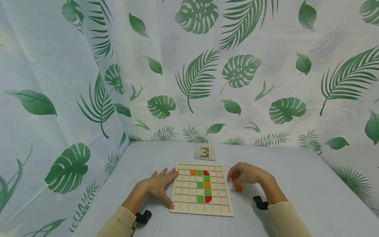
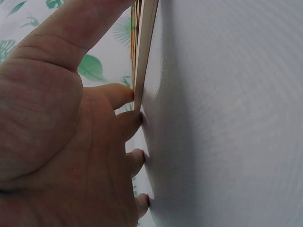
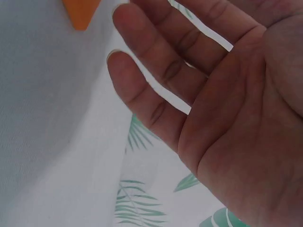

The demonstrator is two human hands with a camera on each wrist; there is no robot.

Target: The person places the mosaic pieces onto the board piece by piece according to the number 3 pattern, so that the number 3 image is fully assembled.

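A pale wooden grid board point(image 1: 183, 208) lies on the table in the head view. Set in its squares are several green tiles point(image 1: 200, 184), two orange tiles point(image 1: 207, 185) and two rounded red tiles point(image 1: 208, 199). My left hand point(image 1: 158, 186) spreads along the board's left edge, thumb near the front corner. In the left wrist view its fingertips point(image 2: 137, 161) touch the tabletop beside the board's edge point(image 2: 144, 52). Right of the board, my right hand point(image 1: 246, 173) hovers with loosely bent fingers close to a loose orange tile point(image 1: 239, 189). The right wrist view shows that tile point(image 3: 81, 13) apart from the visible fingertips; its thumb tip is out of frame.
A small pattern card point(image 1: 205, 152) with a printed grid of coloured shapes lies behind the board. The pale table point(image 1: 275, 164) meets a leaf-print curtain point(image 1: 195, 108) at the back and left. Black wrist cameras point(image 1: 260, 203) hang below both wrists.
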